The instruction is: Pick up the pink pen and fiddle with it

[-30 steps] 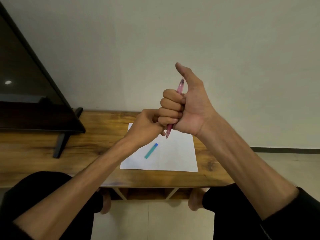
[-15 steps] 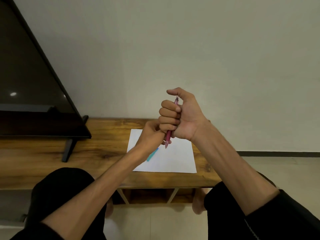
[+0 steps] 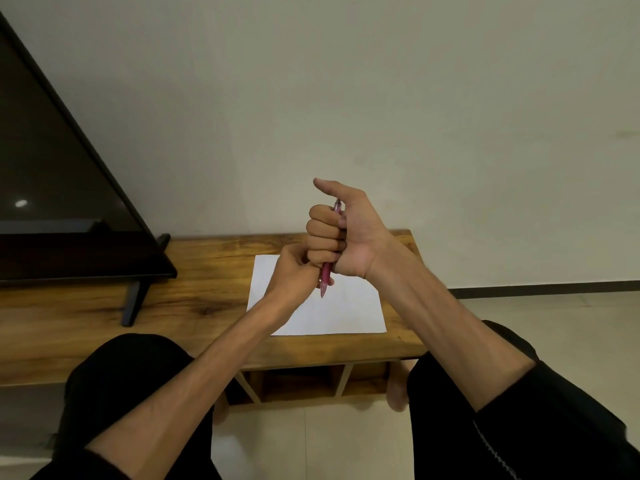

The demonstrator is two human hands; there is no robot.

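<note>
My right hand (image 3: 349, 237) grips a pink pen (image 3: 325, 277) upright in its fist, above the white paper (image 3: 346, 313). The thumb is lifted clear of the pen's top end. The pen's tip points down and pokes out below the fist. My left hand (image 3: 292, 275) is curled just below and left of the fist, and its fingertips pinch the pen's lower end. Both hands are raised off the wooden table (image 3: 207, 271). The small teal piece seen earlier on the paper is hidden behind my left hand and forearm.
A large dark TV screen (image 3: 52, 202) stands on the table's left part, with its black foot (image 3: 133, 303) near the paper. The table's right end is at the wall (image 3: 415, 116). My knees in black trousers (image 3: 131, 375) are at the front edge, over a tiled floor.
The right thumb was raised, pressed down on the pen's top half a second ago, and is lifted again now. The left hand stayed at the pen's lower end. The teal piece went out of sight.
</note>
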